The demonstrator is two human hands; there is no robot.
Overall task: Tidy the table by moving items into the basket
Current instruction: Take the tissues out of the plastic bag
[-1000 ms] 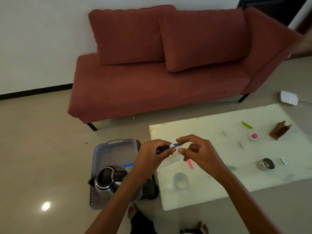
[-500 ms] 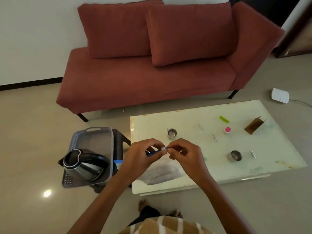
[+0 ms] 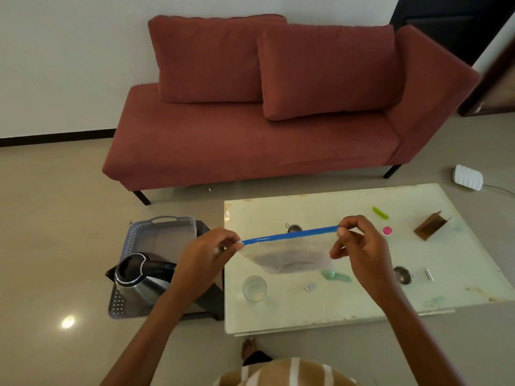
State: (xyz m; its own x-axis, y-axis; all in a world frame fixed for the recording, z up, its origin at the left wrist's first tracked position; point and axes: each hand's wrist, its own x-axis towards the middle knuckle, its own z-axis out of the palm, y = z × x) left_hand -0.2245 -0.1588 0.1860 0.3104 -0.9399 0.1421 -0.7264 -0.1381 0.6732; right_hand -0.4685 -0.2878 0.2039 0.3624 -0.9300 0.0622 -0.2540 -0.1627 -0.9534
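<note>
I hold a clear zip bag (image 3: 292, 257) with a blue seal strip stretched flat above the pale table (image 3: 362, 310). My left hand (image 3: 207, 253) pinches the strip's left end and my right hand (image 3: 359, 246) pinches its right end. The grey plastic basket (image 3: 167, 222) stands on a dark stool left of the table, with a steel kettle (image 3: 139, 277) lying in it. On the table lie a glass (image 3: 254, 288), two small steel cups (image 3: 402, 274) (image 3: 293, 228), a green piece (image 3: 380, 213), a pink cap (image 3: 386, 230), a teal scoop (image 3: 335, 276) and a brown cardboard piece (image 3: 430, 225).
A red sofa (image 3: 264, 135) stands behind the table. A white device (image 3: 468, 177) with a cable lies on the floor at the right. A small die (image 3: 310, 286) and a metal clip (image 3: 429, 274) lie on the table. My foot (image 3: 248, 348) shows below the table's near edge.
My hands have drawn apart, the right one sliding right along the blue strip, so the bag now hangs spread out between them. The camera view has shifted.
</note>
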